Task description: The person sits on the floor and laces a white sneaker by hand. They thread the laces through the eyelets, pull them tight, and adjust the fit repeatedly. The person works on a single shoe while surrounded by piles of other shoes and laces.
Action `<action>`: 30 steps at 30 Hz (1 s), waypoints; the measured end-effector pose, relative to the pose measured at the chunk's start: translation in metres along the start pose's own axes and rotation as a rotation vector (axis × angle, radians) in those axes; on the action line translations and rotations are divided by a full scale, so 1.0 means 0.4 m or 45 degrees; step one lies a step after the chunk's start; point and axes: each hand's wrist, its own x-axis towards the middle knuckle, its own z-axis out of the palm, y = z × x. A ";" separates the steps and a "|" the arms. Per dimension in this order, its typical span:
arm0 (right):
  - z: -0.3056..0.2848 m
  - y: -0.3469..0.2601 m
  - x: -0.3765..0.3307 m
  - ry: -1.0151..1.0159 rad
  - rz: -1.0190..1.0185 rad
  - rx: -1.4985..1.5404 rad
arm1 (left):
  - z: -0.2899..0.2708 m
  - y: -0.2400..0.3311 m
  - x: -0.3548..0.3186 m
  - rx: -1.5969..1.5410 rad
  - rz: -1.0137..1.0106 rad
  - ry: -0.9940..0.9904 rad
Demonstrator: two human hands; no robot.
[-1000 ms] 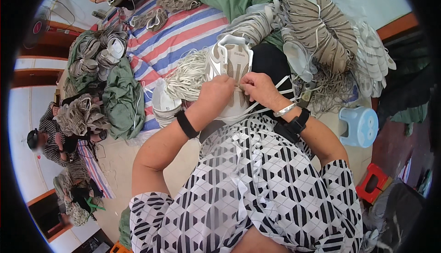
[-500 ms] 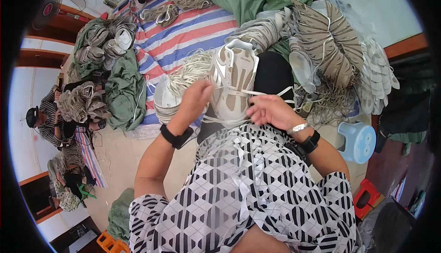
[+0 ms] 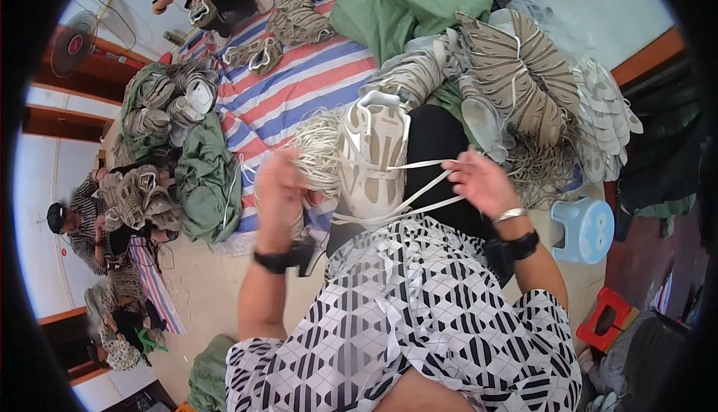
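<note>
A cream and beige sneaker (image 3: 372,154) stands toe-up on the person's lap, and everything else can be placed from it. Just left of it the left hand (image 3: 278,180) is raised and blurred; it looks curled, but I cannot tell whether it grips anything. To the right of the sneaker the right hand (image 3: 482,182) pinches the white lace (image 3: 426,165), whose flat strands run taut from the shoe's eyelets across to the fingers (a second strand loops lower, over the patterned shirt). A bundle of loose cream laces (image 3: 318,150) lies against the sneaker's left side, between it and the left hand.

Behind the sneaker a striped sheet (image 3: 299,86) in red, blue and white covers the floor. Up and to the right of the shoe rises a pile of beige sneakers (image 3: 516,75), with a green cloth sack (image 3: 407,0) above it. Far left of the shoe a second green sack (image 3: 206,180) sags open beside more shoes. Right of the sneaker, past the right wrist, sits a pale blue plastic stool (image 3: 585,229), and lower right of that a small red stool (image 3: 606,318). A small dark tab label on the shoe's tongue faces the camera, too small to make out. Other people sit at the far left edge and top
</note>
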 end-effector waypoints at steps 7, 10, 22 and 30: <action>-0.322 -0.323 -0.144 0.461 -0.378 0.397 | -0.921 0.530 0.031 0.690 0.683 0.888; -0.603 -0.410 -0.215 0.562 -0.629 0.468 | -1.134 0.879 -0.112 2.066 0.495 1.324; -0.920 -0.383 -0.704 2.298 0.057 -1.328 | -0.990 1.197 -0.541 2.413 0.047 2.029; -0.969 -0.562 -0.880 2.031 -0.303 -1.157 | -0.994 1.017 -0.474 1.605 0.311 1.736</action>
